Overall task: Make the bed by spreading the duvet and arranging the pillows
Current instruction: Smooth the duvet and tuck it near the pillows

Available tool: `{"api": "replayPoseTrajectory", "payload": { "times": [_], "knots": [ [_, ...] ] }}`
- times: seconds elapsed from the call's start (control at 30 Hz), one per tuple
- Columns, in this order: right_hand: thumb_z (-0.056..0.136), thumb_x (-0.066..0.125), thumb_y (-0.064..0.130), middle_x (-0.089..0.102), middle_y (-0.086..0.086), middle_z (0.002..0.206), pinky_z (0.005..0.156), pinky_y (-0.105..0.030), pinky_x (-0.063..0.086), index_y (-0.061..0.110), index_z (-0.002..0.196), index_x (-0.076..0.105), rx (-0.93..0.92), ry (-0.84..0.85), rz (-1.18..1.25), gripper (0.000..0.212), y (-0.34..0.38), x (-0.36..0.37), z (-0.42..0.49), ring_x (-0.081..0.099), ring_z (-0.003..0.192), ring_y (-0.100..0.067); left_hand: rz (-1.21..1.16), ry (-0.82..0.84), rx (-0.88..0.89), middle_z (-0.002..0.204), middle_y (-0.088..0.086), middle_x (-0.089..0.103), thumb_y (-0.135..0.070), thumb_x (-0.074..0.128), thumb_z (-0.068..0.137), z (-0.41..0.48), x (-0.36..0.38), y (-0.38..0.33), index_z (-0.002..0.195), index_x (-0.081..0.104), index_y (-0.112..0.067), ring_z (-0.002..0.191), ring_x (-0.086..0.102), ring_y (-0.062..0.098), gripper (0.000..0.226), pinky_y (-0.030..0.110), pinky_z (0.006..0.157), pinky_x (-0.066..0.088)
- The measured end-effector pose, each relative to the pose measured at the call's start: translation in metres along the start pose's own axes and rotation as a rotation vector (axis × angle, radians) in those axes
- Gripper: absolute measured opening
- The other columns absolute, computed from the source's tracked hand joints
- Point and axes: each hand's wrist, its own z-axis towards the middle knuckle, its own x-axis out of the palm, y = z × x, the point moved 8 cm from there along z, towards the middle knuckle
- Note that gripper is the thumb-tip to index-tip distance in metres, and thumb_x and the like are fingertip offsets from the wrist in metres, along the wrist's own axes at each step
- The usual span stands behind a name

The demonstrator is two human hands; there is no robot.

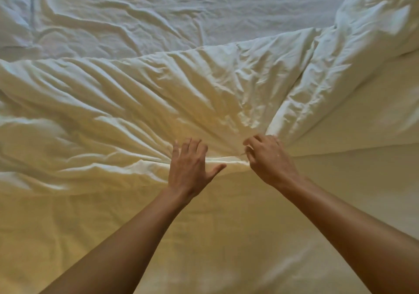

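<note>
Beyond, wrinkled sheet (158, 10), right hand (269, 160) gripping duvet (136, 103)

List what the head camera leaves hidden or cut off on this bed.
Head view only:
- Pillows: none visible; whether any lie outside the frame cannot be told.
- Right hand: fingertips curled into the duvet, hidden by the hand's own back.
- Duvet's spread: cut off by the left and right edges.
- Sheet: far end cut off by the top edge.

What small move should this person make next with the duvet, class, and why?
Probably close the left hand on the duvet edge beside the right hand, which pinches it; the left lies open, and the duvet is bunched with bare sheet beyond.
</note>
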Motion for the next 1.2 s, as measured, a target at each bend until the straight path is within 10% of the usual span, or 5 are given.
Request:
{"api": "replayPoseTrajectory", "payload": {
  "times": [0.2,0.53,0.93,1.1,1.2],
  "knots": [
    [0.083,0.056,0.005,0.054,-0.001,0.133,0.116,-0.04,0.026,0.023,0.134,0.054,0.012,0.039,-0.166,0.055,-0.075,-0.048,0.004,0.049,0.123,-0.023,0.004,0.009,-0.042,0.098,-0.001,0.062,-0.082,0.029,0.077,0.031,-0.005,-0.074,0.105,0.064,-0.02,0.091,0.056,0.024,0.077,0.039,0.076,0.044],
    [0.077,0.071,0.034,0.02,-0.006,0.154,0.123,-0.048,-0.001,0.024,0.136,0.037,-0.197,0.194,-0.313,0.069,-0.182,-0.082,0.062,0.016,0.145,-0.029,-0.097,-0.001,-0.198,0.123,0.003,0.055,-0.072,0.052,0.084,0.098,0.013,-0.186,0.131,0.051,-0.019,0.112,0.051,0.024,0.071,0.04,0.092,0.04],
    [0.048,0.09,0.056,-0.009,0.003,0.165,0.115,-0.059,-0.014,0.031,0.156,-0.003,-0.392,0.449,-0.672,0.145,-0.219,-0.099,0.168,-0.017,0.151,-0.021,-0.261,0.067,-0.377,0.14,0.006,0.044,-0.057,0.075,0.075,0.145,0.057,-0.218,0.15,0.028,-0.017,0.129,0.04,0.027,0.097,0.041,0.106,0.034],
    [0.061,0.088,0.044,0.046,-0.001,0.144,0.118,-0.055,0.011,0.032,0.146,0.033,-0.423,0.372,-0.669,0.102,-0.234,-0.097,0.165,0.036,0.138,-0.028,-0.299,0.056,-0.287,0.104,0.006,0.067,-0.034,0.075,0.082,0.148,0.053,-0.242,0.139,0.039,-0.022,0.095,0.064,0.03,0.069,0.039,0.08,0.046],
    [0.077,0.075,0.048,0.067,-0.007,0.114,0.087,-0.037,0.048,0.031,0.12,0.061,-0.436,0.268,-0.548,0.048,-0.247,-0.11,0.135,0.063,0.105,-0.032,-0.195,0.061,-0.144,0.099,0.004,0.067,-0.023,0.069,0.081,0.146,0.05,-0.261,0.134,0.042,-0.028,0.088,0.065,0.03,0.059,0.034,0.066,0.039]
  ]
}}
